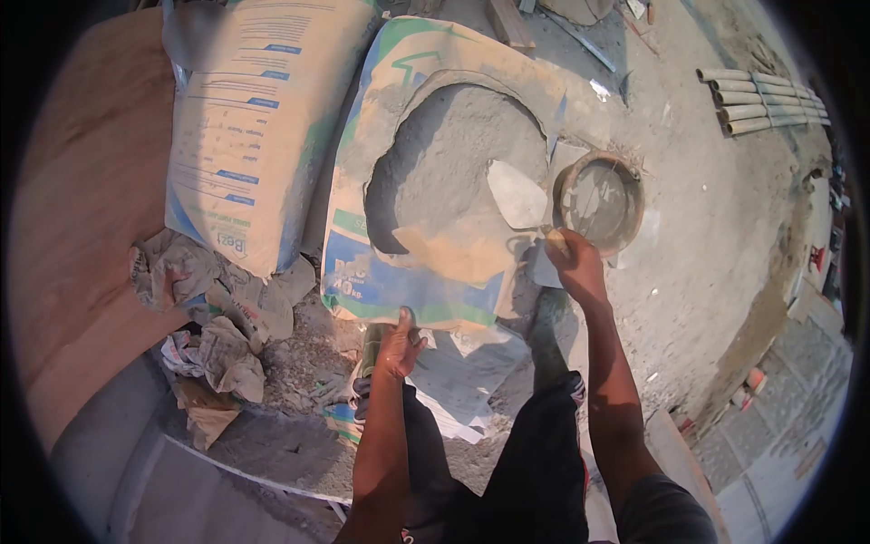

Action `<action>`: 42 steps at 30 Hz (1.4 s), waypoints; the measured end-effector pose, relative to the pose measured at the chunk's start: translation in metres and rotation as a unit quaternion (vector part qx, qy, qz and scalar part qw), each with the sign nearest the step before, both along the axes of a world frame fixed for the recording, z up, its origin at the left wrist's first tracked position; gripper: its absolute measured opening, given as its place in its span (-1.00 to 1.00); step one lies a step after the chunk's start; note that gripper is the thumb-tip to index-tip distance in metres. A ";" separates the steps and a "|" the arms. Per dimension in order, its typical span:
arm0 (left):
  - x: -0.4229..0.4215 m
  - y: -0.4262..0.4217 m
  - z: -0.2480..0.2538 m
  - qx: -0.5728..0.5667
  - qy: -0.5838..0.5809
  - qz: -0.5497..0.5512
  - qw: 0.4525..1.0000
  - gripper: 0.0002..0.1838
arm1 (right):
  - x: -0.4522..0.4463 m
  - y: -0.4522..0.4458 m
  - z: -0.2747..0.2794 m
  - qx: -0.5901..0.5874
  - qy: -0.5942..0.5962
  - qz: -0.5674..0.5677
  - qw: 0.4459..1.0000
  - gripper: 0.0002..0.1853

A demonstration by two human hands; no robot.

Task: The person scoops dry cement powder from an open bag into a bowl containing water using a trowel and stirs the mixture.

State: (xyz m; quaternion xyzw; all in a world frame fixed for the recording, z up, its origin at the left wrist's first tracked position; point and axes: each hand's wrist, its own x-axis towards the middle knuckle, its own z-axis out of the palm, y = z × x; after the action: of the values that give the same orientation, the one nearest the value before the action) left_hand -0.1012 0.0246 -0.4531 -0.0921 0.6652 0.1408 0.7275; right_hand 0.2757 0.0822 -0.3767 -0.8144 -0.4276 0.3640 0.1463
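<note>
A cement bag [362, 272] lies with a large hole torn in its upper side, and grey cement powder [471, 136] shows inside. My right hand [576, 265] is closed round the handle of a trowel, whose pale, dusty blade [517, 195] reaches over the right edge of the hole. Just beyond that hand stands a round bucket [637, 204] with grey material in it. At the bag's near edge is my left hand [399, 346], its thumb up against the paper and its fingers curled, partly hidden.
Another full cement bag [245, 136] lies to the left. Crumpled paper bags [227, 349] are heaped below it, beside a brown sloping surface [91, 199]. Bundled bamboo poles [761, 100] lie at the far right. Wooden pieces [510, 25] are at the top.
</note>
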 end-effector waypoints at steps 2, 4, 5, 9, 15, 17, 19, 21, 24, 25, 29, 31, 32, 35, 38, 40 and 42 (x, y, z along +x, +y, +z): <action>0.032 -0.003 -0.002 0.008 0.007 -0.001 1.000 -0.34 | -0.004 -0.015 0.005 0.008 0.044 -0.055 0.997 -0.66; 0.046 -0.015 -0.014 0.064 0.042 -0.023 0.997 -0.39 | -0.002 -0.027 0.020 -0.017 0.088 -0.086 0.992 -0.67; 0.054 -0.019 -0.016 0.091 0.057 -0.033 0.994 -0.41 | -0.001 -0.032 0.026 -0.006 0.090 -0.102 0.991 -0.67; 0.033 -0.017 0.009 0.091 0.098 -0.019 0.991 -0.50 | -0.003 -0.053 0.042 0.037 0.086 -0.161 0.983 -0.64; 0.046 0.043 0.135 0.139 0.112 -0.125 0.976 -0.58 | 0.011 -0.058 0.082 0.063 0.047 -0.167 0.983 -0.61; 0.050 0.055 0.159 0.190 0.100 -0.162 0.963 -0.59 | 0.013 -0.055 0.103 0.069 0.025 -0.152 0.986 -0.59; 0.055 0.070 0.185 0.225 0.096 -0.181 0.953 -0.58 | 0.019 -0.055 0.113 0.094 0.002 -0.135 0.986 -0.60; 0.058 0.089 0.214 0.227 0.098 -0.168 0.954 -0.55 | 0.024 -0.056 0.118 0.113 -0.012 -0.125 0.986 -0.60; 0.052 0.110 0.242 0.223 0.099 -0.165 0.956 -0.53 | 0.026 -0.060 0.120 0.120 -0.020 -0.125 0.985 -0.61; 0.049 0.114 0.245 0.220 0.098 -0.168 0.956 -0.52 | 0.026 -0.063 0.119 0.117 -0.021 -0.129 0.984 -0.61; 0.038 0.099 0.259 0.242 0.073 -0.107 0.962 -0.52 | 0.021 -0.072 0.111 0.094 -0.002 -0.145 0.985 -0.62; 0.026 0.076 0.251 0.202 0.092 -0.093 0.971 -0.52 | 0.017 -0.067 0.114 0.033 0.018 -0.137 0.990 -0.63; 0.015 0.061 0.236 0.174 0.101 -0.089 0.976 -0.53 | 0.014 -0.061 0.116 0.005 0.030 -0.133 0.991 -0.63; -0.003 0.039 0.185 0.138 0.110 -0.080 0.981 -0.54 | 0.004 -0.044 0.120 -0.084 -0.025 -0.070 0.994 -0.62; -0.002 0.040 0.168 0.151 0.128 -0.121 0.973 -0.54 | 0.001 -0.028 0.116 -0.105 -0.045 -0.003 0.993 -0.65; -0.010 0.027 0.155 0.145 0.140 -0.151 0.968 -0.50 | -0.004 -0.029 0.107 -0.084 0.009 0.024 0.996 -0.66; -0.015 0.023 0.155 0.149 0.157 -0.164 0.962 -0.47 | -0.005 -0.022 0.106 -0.140 0.227 0.014 0.964 -0.66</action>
State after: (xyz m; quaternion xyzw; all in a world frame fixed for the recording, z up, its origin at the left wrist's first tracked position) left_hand -0.1159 0.0474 -0.2982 0.1509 0.7489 0.1296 0.6322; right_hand 0.2706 0.0602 -0.2705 -0.7166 -0.3394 0.5976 0.1190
